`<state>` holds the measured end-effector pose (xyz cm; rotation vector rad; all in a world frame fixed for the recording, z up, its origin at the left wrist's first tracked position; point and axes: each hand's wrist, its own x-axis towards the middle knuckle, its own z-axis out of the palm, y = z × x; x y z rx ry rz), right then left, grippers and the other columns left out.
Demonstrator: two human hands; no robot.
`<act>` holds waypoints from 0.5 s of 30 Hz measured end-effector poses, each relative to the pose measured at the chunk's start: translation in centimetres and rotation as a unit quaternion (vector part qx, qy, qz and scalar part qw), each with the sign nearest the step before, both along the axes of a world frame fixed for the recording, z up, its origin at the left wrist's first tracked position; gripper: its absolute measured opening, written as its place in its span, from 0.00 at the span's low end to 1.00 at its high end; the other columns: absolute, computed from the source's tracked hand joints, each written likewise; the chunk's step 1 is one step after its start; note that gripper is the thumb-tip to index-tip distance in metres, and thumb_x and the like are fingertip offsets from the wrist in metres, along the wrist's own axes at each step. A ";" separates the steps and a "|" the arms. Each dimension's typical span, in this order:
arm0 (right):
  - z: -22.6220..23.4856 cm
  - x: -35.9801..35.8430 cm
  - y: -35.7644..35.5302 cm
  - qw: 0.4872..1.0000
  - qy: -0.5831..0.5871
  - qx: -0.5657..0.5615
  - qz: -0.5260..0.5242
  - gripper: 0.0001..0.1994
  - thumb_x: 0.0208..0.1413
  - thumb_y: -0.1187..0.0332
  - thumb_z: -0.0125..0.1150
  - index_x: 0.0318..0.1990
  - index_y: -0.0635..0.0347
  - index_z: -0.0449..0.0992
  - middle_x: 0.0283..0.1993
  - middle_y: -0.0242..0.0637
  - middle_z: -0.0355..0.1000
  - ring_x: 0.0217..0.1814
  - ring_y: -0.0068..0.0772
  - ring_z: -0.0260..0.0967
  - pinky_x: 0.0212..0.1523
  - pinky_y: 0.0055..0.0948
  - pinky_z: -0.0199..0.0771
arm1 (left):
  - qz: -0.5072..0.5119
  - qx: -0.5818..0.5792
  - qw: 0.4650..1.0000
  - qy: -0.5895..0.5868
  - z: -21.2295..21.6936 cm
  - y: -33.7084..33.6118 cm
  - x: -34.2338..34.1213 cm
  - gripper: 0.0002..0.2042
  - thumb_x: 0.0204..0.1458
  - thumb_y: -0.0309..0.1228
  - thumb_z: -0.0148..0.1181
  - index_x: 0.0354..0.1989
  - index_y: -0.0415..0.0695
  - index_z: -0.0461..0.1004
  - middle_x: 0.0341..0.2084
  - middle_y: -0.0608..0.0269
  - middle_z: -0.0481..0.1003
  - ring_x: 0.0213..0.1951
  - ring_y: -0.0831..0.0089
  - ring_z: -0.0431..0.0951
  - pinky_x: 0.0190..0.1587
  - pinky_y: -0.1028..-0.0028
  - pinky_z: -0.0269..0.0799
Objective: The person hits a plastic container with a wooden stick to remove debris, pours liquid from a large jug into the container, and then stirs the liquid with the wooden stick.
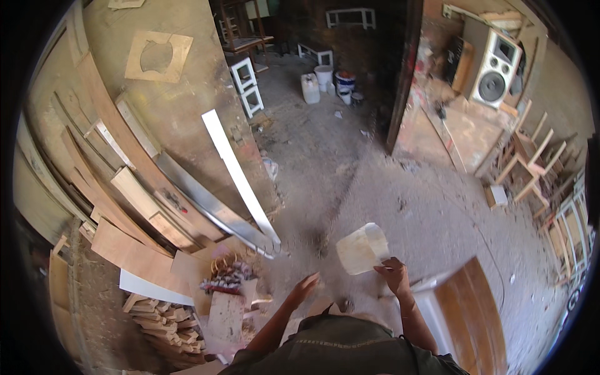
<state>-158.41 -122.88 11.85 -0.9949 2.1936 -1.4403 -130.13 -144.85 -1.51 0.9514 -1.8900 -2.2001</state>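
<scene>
From where I stand, the person wears a dark olive-green top of heavy cloth, with a pale line of stitching running across the fabric. Both forearms are bare, no sleeves reaching them, and the left hand (304,289) and right hand (394,273) carry no gloves.

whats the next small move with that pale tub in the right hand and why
Probably bring the free left hand across to steady the pale plastic tub. The right hand pinches it only at its lower edge, so it hangs tilted in the air above the dusty floor, its opening not visible. The left hand is open, empty and close beside it. A second grip would likely level it.
</scene>
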 end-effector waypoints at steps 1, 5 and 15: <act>0.4 -3.8 -2.8 0.995 0.102 -0.001 0.005 0.11 0.52 0.64 0.75 0.34 0.64 0.83 0.31 0.44 0.76 0.33 0.41 0.78 0.34 0.38 0.76 | 0.069 0.064 0.995 -0.047 -2.6 -1.8 1.3 0.33 0.66 0.51 0.54 0.73 0.44 0.60 0.65 0.58 0.69 0.65 0.63 0.70 0.63 0.58 0.68; 0.0 -17.2 -12.0 0.983 0.179 0.026 0.002 0.14 0.47 0.65 0.80 0.33 0.65 0.82 0.32 0.45 0.75 0.31 0.42 0.78 0.32 0.37 0.79 | 0.192 -0.141 0.900 -0.364 -13.6 -4.6 9.2 0.40 0.54 0.62 0.60 0.64 0.38 0.70 0.59 0.39 0.73 0.64 0.47 0.71 0.65 0.55 0.65; -4.9 -40.3 -25.9 0.955 0.232 0.182 -0.017 0.17 0.39 0.60 0.82 0.31 0.61 0.83 0.39 0.48 0.74 0.45 0.55 0.74 0.44 0.51 0.75 | -0.056 -0.049 0.870 -0.487 -15.2 -23.4 -13.6 0.29 0.55 0.55 0.57 0.54 0.43 0.78 0.50 0.47 0.79 0.54 0.47 0.77 0.57 0.55 0.71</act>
